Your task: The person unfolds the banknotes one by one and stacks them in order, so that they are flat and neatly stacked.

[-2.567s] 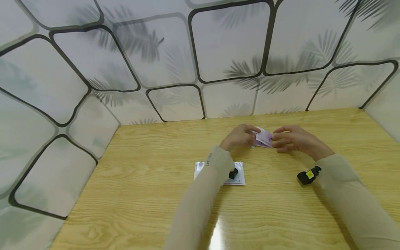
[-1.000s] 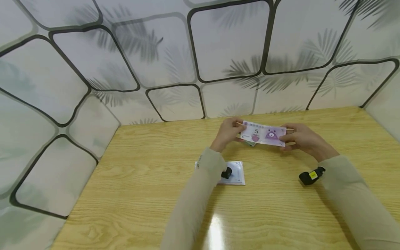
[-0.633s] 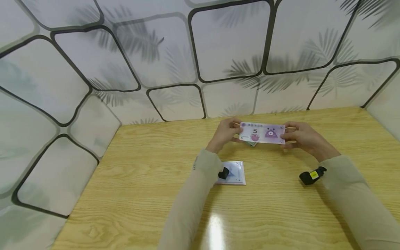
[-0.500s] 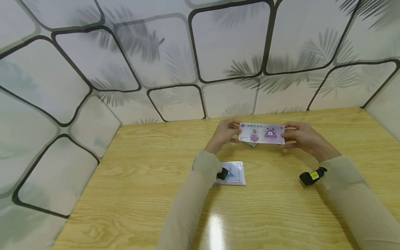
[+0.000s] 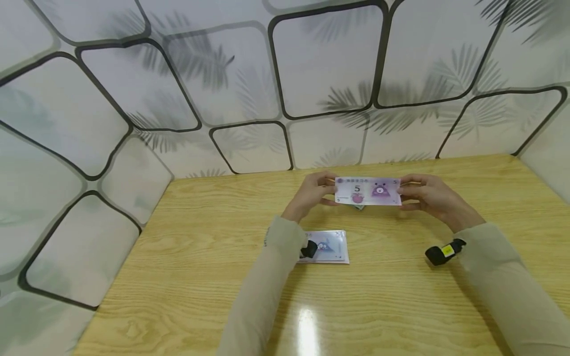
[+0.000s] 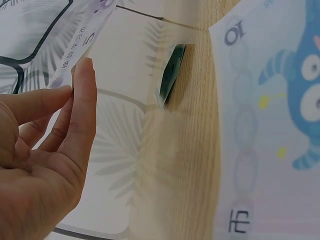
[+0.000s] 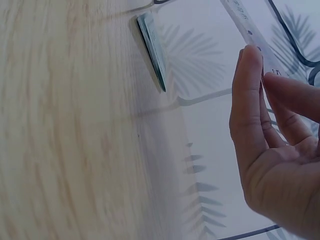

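Note:
A purple play banknote (image 5: 367, 191) marked 5, with a cartoon figure on it, is stretched flat between both hands above the far part of the table. My left hand (image 5: 310, 194) pinches its left end between thumb and fingers. The opposite end is pinched by my right hand (image 5: 429, 197). Behind and below the note lies a folded green paper (image 7: 151, 51), mostly hidden in the head view. Under my left wrist rests a pile of blue play banknotes (image 5: 331, 247), the top one marked 10 in the left wrist view.
The wooden table (image 5: 200, 277) runs back to a wall (image 5: 329, 64) patterned with dark outlines and leaves. Black wrist cameras (image 5: 441, 253) hang from both sleeves. The left forearm crosses over part of the blue pile.
The purple banknote was first folded between the hands, then unfolded and drawn out flat. Since then both hands have shifted slightly left with it, uncovering more of the blue pile.

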The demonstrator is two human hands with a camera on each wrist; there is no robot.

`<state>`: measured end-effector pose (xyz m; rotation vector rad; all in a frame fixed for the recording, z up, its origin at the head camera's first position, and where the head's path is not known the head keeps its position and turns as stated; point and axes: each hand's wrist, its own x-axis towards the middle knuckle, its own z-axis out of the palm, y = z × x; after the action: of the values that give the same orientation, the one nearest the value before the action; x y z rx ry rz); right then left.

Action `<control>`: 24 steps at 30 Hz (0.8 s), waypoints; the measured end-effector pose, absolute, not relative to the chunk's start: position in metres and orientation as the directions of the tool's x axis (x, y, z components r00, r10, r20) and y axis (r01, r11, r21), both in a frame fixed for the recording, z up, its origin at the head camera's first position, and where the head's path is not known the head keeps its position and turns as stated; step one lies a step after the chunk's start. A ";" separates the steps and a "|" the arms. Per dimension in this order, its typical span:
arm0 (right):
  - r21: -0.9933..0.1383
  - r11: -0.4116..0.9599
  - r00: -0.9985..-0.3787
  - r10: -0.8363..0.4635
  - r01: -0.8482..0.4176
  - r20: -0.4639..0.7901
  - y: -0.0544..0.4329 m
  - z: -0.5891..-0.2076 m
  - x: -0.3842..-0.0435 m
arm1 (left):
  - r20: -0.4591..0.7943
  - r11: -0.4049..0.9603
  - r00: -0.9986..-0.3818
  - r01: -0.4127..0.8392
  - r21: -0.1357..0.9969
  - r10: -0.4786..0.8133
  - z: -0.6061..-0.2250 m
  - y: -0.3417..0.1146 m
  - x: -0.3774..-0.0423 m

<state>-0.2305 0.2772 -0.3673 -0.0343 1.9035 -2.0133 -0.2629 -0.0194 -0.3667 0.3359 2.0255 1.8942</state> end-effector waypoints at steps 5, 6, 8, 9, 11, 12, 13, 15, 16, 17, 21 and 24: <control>-0.973 -0.033 -0.936 -0.284 0.227 -0.208 0.276 -0.368 -0.231 | -0.088 0.063 -0.912 -0.068 0.996 0.401 -0.367 -0.023 -0.261; -0.974 -0.037 -0.936 -0.287 0.223 -0.204 0.276 -0.368 -0.231 | -0.089 0.060 -0.912 -0.071 0.996 0.400 -0.367 -0.024 -0.260; -0.974 -0.054 -0.935 -0.296 0.220 -0.195 0.275 -0.368 -0.230 | -0.095 0.056 -0.913 -0.079 0.995 0.398 -0.368 -0.026 -0.259; -0.974 -0.059 -0.934 -0.302 0.217 -0.189 0.274 -0.369 -0.230 | -0.096 0.054 -0.913 -0.082 0.995 0.397 -0.369 -0.027 -0.258; -0.975 -0.071 -0.932 -0.317 0.210 -0.178 0.273 -0.370 -0.230 | -0.106 0.043 -0.914 -0.097 0.994 0.392 -0.371 -0.029 -0.257; -0.976 -0.074 -0.930 -0.325 0.204 -0.170 0.273 -0.371 -0.230 | -0.110 0.038 -0.914 -0.103 0.994 0.391 -0.372 -0.030 -0.257; -0.976 -0.084 -0.929 -0.334 0.200 -0.162 0.272 -0.371 -0.230 | -0.114 0.033 -0.914 -0.110 0.993 0.389 -0.372 -0.032 -0.256; -0.976 -0.100 -0.925 -0.350 0.193 -0.147 0.270 -0.373 -0.230 | -0.116 0.022 -0.914 -0.117 0.993 0.388 -0.374 -0.034 -0.255; -0.975 -0.114 -0.923 -0.358 0.192 -0.140 0.269 -0.374 -0.230 | -0.117 0.017 -0.915 -0.120 0.993 0.386 -0.375 -0.035 -0.255; -0.973 -0.125 -0.921 -0.366 0.192 -0.135 0.268 -0.375 -0.230 | -0.116 0.014 -0.916 -0.120 0.993 0.385 -0.375 -0.036 -0.254; -0.971 -0.144 -0.914 -0.387 0.190 -0.122 0.265 -0.377 -0.229 | -0.107 0.002 -0.919 -0.114 0.993 0.380 -0.377 -0.041 -0.252; -0.973 -0.145 -0.912 -0.395 0.181 -0.111 0.263 -0.377 -0.228 | -0.102 -0.004 -0.918 -0.112 0.994 0.383 -0.377 -0.044 -0.251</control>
<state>-0.2278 0.2629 -0.3770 -0.2400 1.7562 -2.1109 -0.2512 -0.0443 -0.3768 0.2799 1.9343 1.9867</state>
